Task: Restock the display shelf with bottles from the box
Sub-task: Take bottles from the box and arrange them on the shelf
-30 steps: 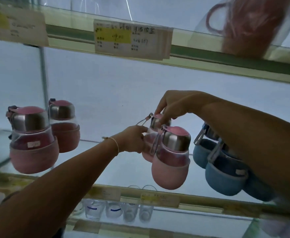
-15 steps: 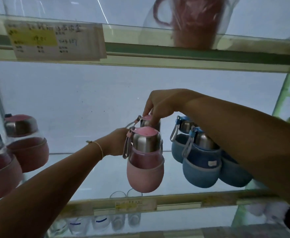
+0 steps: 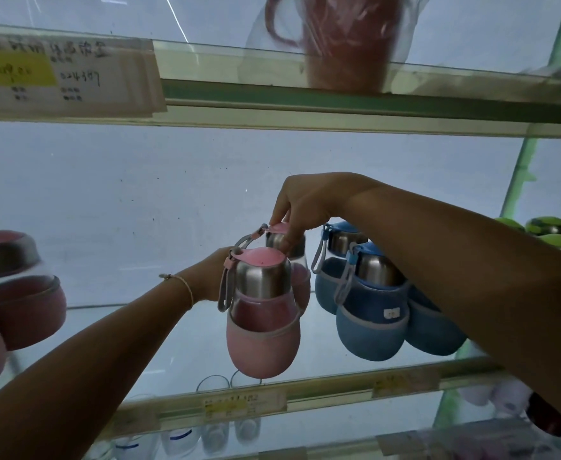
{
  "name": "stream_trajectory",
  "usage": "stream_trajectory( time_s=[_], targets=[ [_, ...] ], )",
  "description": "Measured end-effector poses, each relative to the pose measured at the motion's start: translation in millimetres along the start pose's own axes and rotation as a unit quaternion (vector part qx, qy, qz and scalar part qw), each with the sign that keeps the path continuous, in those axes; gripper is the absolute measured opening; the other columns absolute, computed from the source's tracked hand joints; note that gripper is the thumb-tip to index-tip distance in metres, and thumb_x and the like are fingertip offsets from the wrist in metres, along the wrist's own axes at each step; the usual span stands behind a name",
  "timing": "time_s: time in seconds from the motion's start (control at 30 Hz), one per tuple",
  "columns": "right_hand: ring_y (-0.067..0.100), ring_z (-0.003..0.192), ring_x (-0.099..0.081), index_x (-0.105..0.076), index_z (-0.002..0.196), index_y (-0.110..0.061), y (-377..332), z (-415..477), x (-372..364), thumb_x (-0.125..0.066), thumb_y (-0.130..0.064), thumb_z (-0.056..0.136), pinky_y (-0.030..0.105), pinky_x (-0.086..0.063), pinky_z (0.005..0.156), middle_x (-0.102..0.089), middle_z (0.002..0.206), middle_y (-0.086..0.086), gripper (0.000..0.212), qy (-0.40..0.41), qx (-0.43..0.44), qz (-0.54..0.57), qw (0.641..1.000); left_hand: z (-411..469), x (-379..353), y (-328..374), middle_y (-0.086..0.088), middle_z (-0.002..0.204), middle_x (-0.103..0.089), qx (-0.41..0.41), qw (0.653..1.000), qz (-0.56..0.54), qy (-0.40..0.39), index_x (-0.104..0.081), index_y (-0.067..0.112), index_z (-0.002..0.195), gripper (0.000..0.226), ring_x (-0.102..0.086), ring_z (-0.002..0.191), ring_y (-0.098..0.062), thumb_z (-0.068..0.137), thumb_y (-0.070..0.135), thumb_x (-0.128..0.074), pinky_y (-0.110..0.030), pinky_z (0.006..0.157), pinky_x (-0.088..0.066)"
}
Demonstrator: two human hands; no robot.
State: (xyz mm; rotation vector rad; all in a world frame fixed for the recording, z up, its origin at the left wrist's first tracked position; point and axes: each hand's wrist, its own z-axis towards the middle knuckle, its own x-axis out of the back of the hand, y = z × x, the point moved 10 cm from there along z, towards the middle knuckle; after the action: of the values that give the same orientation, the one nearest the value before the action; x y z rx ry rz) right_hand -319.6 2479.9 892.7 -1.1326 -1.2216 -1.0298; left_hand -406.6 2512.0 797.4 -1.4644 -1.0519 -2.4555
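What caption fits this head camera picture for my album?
Right hand pinches the lid of the back pink bottle while the left hand reaches behind the front pink bottle, beside blue bottles.

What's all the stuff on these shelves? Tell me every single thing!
front pink bottle: one, pink, middle shelf, centre.
rear pink bottle: one, pink, directly behind it.
dark pink bottles: two, left edge, blurred.
blue bottles: three seen, blue, clustered right of centre.
green lids: at least two, far right.
bagged mug: one, pink, top shelf.
glasses: several, clear, below the middle shelf.
price labels: white and yellow, shelf edges.
left hand: behind the front pink bottle, fingers hidden.
right hand: pinching the rear pink bottle's lid.
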Motion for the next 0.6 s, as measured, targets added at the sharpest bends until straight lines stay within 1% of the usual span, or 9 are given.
stream_trajectory(
  time_s=[0.07, 0.1, 0.23, 0.3, 0.37, 0.43, 0.47, 0.53, 0.6],
  targets=[
    [0.016, 0.093, -0.063, -0.077, 0.113, -0.021, 2.1, -1.3, 0.1, -0.084, -0.027, 0.079, 0.022, -0.051, 0.067, -0.073, 0.108, 0.001, 0.035, 0.003, -0.005, 0.004, 1.000, 1.6, -2.6, -1.0, 0.009, 0.070, -0.056, 0.002, 1.000, -0.019, -0.006, -0.056, 0.022, 0.067, 0.034, -0.058, 0.065, -0.002, 0.084, -0.005, -0.069, -0.010, 0.065, -0.046],
    [0.014, 0.090, -0.062, -0.077, 0.114, -0.021, 2.5, -1.6, 0.1, -0.084, -0.028, 0.079, 0.021, -0.051, 0.066, -0.073, 0.108, 0.001, 0.036, 0.003, -0.006, 0.005, 1.000, 1.9, -3.1, -1.2, 0.009, 0.069, -0.056, 0.001, 1.000, -0.023, -0.008, -0.055, 0.024, 0.066, 0.037, -0.059, 0.064, 0.002, 0.084, -0.005, -0.068, -0.011, 0.065, -0.047],
    [0.013, 0.090, -0.063, -0.077, 0.113, -0.021, 1.6, -2.6, 0.8, -0.086, -0.032, 0.076, 0.023, -0.054, 0.067, -0.073, 0.108, -0.001, 0.039, 0.006, -0.009, 0.001, 1.000, 0.9, -6.8, -0.7, 0.008, 0.069, -0.057, 0.001, 0.999, -0.042, -0.018, -0.058, 0.023, 0.068, 0.034, -0.058, 0.064, 0.001, 0.086, -0.006, -0.065, -0.015, 0.068, -0.049],
    [0.018, 0.097, -0.066, -0.078, 0.111, -0.021, 1.4, -3.0, 0.5, -0.087, -0.034, 0.074, 0.032, -0.057, 0.079, -0.074, 0.107, 0.001, 0.040, 0.008, -0.012, -0.008, 1.000, -2.5, -6.7, 2.5, 0.006, 0.071, -0.058, -0.007, 0.998, -0.066, -0.011, -0.059, 0.021, 0.071, 0.032, -0.059, 0.064, 0.002, 0.087, -0.007, -0.063, -0.014, 0.067, -0.049],
    [0.024, 0.105, -0.065, -0.078, 0.109, -0.018, 0.2, -3.6, -0.5, -0.085, -0.034, 0.077, 0.039, -0.056, 0.088, -0.074, 0.109, 0.006, 0.036, 0.006, -0.010, -0.031, 0.999, -5.2, -5.2, 2.4, 0.005, 0.072, -0.060, -0.014, 0.997, -0.080, 0.005, -0.060, 0.021, 0.073, 0.029, -0.059, 0.066, -0.007, 0.087, -0.003, -0.065, -0.015, 0.067, -0.049],
    [0.026, 0.107, -0.065, -0.078, 0.108, -0.017, -2.1, -5.0, -1.3, -0.082, -0.035, 0.079, 0.040, -0.055, 0.089, -0.073, 0.110, 0.007, 0.034, 0.007, -0.007, -0.044, 0.999, -10.6, -3.5, 4.6, 0.003, 0.075, -0.063, -0.034, 0.998, -0.044, 0.013, -0.062, 0.021, 0.076, 0.016, -0.060, 0.070, -0.013, 0.084, 0.010, -0.070, -0.024, 0.071, -0.053],
    [0.025, 0.106, -0.065, -0.078, 0.110, -0.018, -3.3, -6.3, -1.3, -0.082, -0.036, 0.080, 0.038, -0.055, 0.088, -0.073, 0.110, 0.006, 0.036, 0.008, -0.006, -0.046, 0.999, -13.4, -5.3, -0.5, -0.001, 0.077, -0.065, -0.030, 0.999, -0.014, 0.002, -0.064, 0.015, 0.079, 0.007, -0.062, 0.073, -0.018, 0.082, 0.013, -0.070, -0.032, 0.072, -0.056],
    [0.021, 0.103, -0.063, -0.074, 0.118, -0.021, -4.8, -11.5, -1.5, -0.082, -0.041, 0.080, 0.034, -0.052, 0.086, -0.071, 0.116, -0.001, 0.044, 0.008, -0.007, -0.050, 0.999, -20.4, -5.5, -8.8, -0.009, 0.083, -0.068, -0.008, 0.999, 0.045, -0.008, -0.067, 0.005, 0.087, 0.010, -0.066, 0.078, -0.027, 0.084, 0.014, -0.069, -0.046, 0.075, -0.058],
    [0.018, 0.110, -0.058, -0.066, 0.130, -0.023, -2.6, -17.4, -1.8, -0.079, -0.047, 0.080, 0.033, -0.048, 0.092, -0.064, 0.128, -0.004, 0.057, 0.013, -0.011, -0.053, 0.998, -32.3, -7.8, -10.6, -0.007, 0.083, -0.069, 0.020, 0.993, 0.109, -0.044, -0.067, 0.004, 0.085, 0.006, -0.066, 0.078, -0.025, 0.085, 0.010, -0.067, -0.043, 0.077, -0.057]
  ],
)
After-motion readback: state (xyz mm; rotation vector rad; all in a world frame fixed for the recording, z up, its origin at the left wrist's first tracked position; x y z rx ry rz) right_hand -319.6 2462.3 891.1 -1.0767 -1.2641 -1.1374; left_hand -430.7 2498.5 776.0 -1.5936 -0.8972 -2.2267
